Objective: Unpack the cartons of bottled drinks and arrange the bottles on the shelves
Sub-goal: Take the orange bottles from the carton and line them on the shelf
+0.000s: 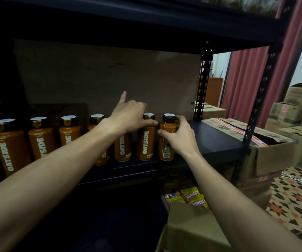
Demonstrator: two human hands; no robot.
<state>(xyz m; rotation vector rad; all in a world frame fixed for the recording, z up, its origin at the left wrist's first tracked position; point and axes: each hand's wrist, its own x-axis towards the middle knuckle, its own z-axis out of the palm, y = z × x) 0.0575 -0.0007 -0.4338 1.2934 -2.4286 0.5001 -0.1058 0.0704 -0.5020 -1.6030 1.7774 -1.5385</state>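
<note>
A row of several orange OATSIDE bottles with dark caps stands along the front of the dark shelf. My right hand grips the rightmost bottle, whose label faces sideways so the barcode shows. My left hand rests on the neighbouring bottle, thumb and fingers around its neck, index finger pointing up. Both bottles stand upright on the shelf, close together. Further left stand more bottles, partly hidden by my left forearm.
An open carton sits to the right of the shelf post, with more stacked cartons behind it. A cardboard flap lies below my right arm, beside yellow snack packets. Patterned floor at lower right.
</note>
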